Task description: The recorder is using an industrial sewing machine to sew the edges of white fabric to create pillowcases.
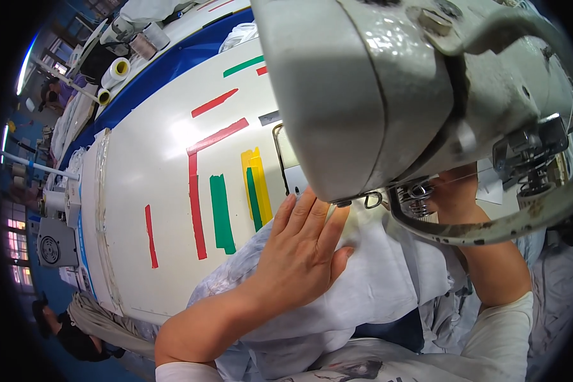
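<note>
A white sewing machine fills the upper right, its head reaching down over the work table. Flat on a pale white cloth lies my left hand, fingers stretched toward the needle area and thumb apart. The cloth spreads from beneath that hand across my lap. My right hand is behind the machine's curved metal lever, beside the thread tension parts. Its fingers are mostly hidden there, so what they touch or hold does not show. The needle itself is out of sight behind the head.
The white table bears red tape, green tape and yellow tape strips. Thread cones stand past a blue cover. Another person is at the lower left. More pale cloth hangs at the right.
</note>
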### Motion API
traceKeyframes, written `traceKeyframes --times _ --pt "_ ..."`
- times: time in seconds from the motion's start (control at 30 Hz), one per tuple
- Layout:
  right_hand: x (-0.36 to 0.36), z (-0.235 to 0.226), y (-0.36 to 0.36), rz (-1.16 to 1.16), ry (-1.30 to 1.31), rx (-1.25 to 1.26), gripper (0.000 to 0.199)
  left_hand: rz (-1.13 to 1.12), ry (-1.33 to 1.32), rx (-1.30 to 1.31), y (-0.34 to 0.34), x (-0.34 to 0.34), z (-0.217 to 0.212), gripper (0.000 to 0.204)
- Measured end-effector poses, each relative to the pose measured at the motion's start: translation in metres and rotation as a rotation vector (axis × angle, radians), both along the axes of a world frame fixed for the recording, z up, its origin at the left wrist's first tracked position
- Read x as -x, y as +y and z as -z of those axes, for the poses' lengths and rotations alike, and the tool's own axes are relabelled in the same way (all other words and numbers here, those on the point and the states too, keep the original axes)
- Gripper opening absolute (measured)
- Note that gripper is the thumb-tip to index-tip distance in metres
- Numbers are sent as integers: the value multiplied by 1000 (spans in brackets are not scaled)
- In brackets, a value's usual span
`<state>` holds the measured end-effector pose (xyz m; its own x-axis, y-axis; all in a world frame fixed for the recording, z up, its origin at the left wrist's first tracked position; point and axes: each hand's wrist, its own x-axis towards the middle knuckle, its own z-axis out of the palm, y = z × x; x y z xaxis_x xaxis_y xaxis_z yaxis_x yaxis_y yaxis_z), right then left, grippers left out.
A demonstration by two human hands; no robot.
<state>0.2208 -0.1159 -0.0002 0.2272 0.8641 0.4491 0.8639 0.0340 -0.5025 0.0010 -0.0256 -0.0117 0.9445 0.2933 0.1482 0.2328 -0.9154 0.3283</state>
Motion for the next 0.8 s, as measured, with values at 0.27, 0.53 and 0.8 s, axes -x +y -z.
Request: traceKeyframes --times 0.27,0.53,0.8 --pt "2 0 1 -5 -4 6 16 -2 0 44 0 0 1 49" --pt "1 0 1 -1 -13 9 16 1 -21 37 -1 -1 2 49" --pt "3 -2 -1 4 -21 35 16 10 -32 42 1 0 4 50"
